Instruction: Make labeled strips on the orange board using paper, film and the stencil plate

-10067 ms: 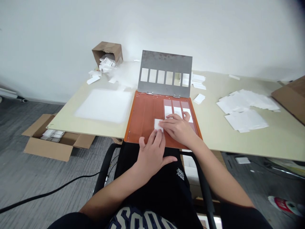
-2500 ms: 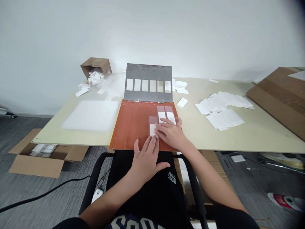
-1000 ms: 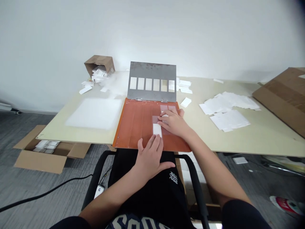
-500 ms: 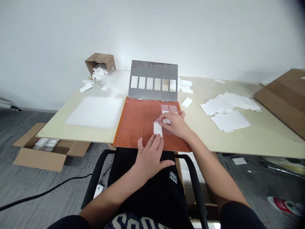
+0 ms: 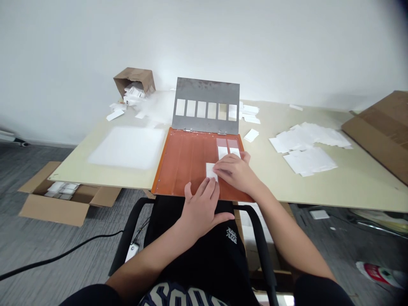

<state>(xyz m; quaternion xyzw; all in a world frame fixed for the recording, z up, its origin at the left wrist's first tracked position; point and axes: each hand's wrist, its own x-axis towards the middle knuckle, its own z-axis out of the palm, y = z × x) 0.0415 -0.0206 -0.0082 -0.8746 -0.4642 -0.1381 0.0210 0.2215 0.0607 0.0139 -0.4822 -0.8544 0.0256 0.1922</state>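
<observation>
A small white rectangular card (image 5: 210,170) lies on the orange-brown board (image 5: 181,157) of a hinged frame. My left hand (image 5: 200,208) rests its fingertips flat on the card's lower end, fingers stretched and thumb spread to the right. At the card's right edge, my right hand (image 5: 236,172) has thumb and fingertips pressed together; what is between them, if anything, is hidden. Beyond that hand lie two more white cards (image 5: 222,152), with pale translucent strips (image 5: 222,142) above them. The frame's grey metal lid (image 5: 207,91), with a row of rectangular cutouts, stands raised behind the board.
Loose white sheets (image 5: 309,159) lie on the table's right side, near a large cardboard box (image 5: 379,131). A translucent white sheet (image 5: 127,146) is at the left. A small carton (image 5: 135,76) holding white pieces stands behind it; an open box (image 5: 54,206) sits on the floor.
My right hand has lowered onto the card's right edge; the clear film it held raised there no longer shows. Two white cards above are now uncovered. My left hand stays in place.
</observation>
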